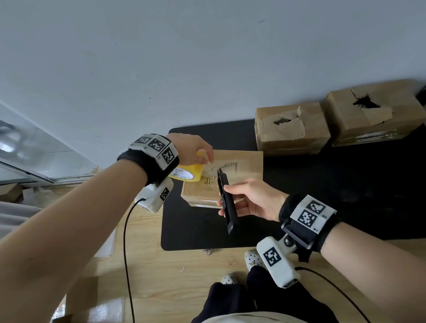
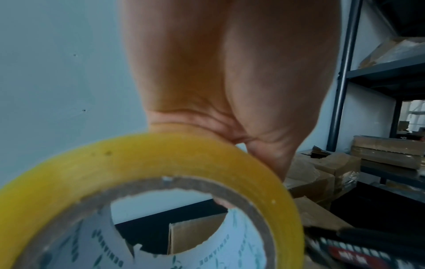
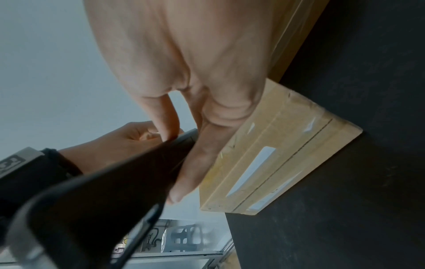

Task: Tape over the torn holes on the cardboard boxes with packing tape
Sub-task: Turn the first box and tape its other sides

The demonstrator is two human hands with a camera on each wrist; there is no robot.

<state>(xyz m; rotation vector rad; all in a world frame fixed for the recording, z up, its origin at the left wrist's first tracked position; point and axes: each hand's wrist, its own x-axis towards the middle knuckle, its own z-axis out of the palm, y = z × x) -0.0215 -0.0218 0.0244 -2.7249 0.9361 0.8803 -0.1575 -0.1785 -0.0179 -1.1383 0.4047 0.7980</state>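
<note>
A small cardboard box (image 1: pixel 242 167) stands on the black table (image 1: pixel 334 204) in front of me, its top glossy with tape. My left hand (image 1: pixel 193 147) grips a yellow roll of packing tape (image 1: pixel 186 174) just above the box's left edge; the left wrist view is filled by that roll (image 2: pixel 161 163). My right hand (image 1: pixel 249 200) holds a black utility knife (image 1: pixel 226 200), whose tip points at the box top. In the right wrist view the knife (image 3: pixel 115 182) lies along my fingers beside the box (image 3: pixel 276 154).
Two more cardboard boxes with torn holes, one (image 1: pixel 289 129) and the other (image 1: pixel 376 111), stand against the wall at the back right of the table. The floor is wood, with flattened cardboard (image 1: pixel 74 317) at the lower left. A metal shelf (image 2: pixel 379 81) with boxes stands at the right.
</note>
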